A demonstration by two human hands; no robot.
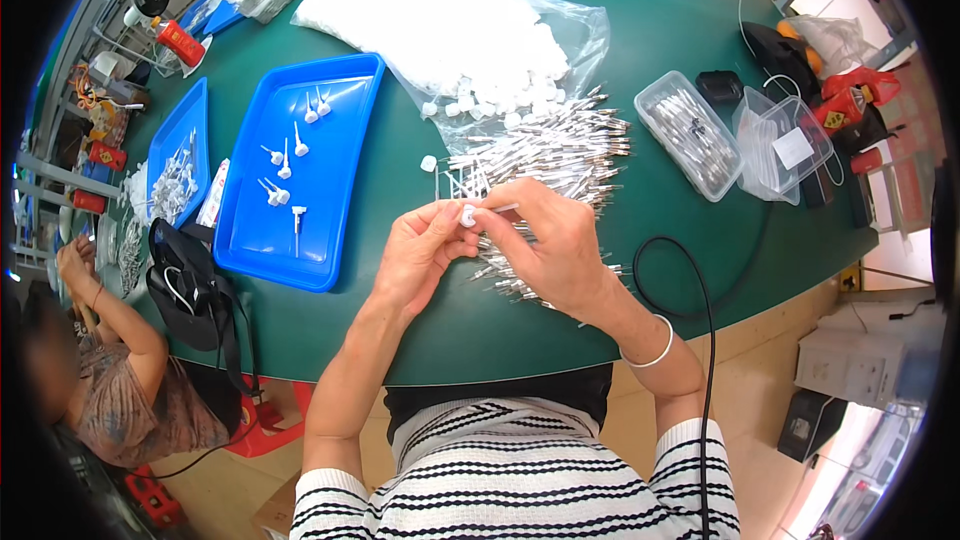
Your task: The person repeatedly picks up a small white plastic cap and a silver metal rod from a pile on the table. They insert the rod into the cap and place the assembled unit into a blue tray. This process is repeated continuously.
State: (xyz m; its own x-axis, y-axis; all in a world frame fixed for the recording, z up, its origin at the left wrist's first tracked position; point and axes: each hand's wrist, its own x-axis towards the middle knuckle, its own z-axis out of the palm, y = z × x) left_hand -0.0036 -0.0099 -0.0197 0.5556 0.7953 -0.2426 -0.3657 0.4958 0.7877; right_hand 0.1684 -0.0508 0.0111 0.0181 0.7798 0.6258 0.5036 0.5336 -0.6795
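My left hand (412, 252) pinches a small white plastic cap (468, 216) between thumb and fingers, above the near edge of a rod pile. My right hand (556, 252) is closed on a thin rod (508, 207), its fingertips close against the cap. My fingers partly hide how the rod and cap meet. Just beyond spreads a heap of thin metal-and-white rods (575, 152). A loose white cap (429, 163) lies left of the heap. In the blue tray (328, 165) to the left are several capped rods (285, 171).
A large clear bag of white caps (430, 5) spills open at the far side. To the right stand a clear box of rods (690, 135) and stacked clear containers (785, 145). A black cable (690, 258) loops nearby. A black bag (190, 285) and a co-worker (130, 370) are left.
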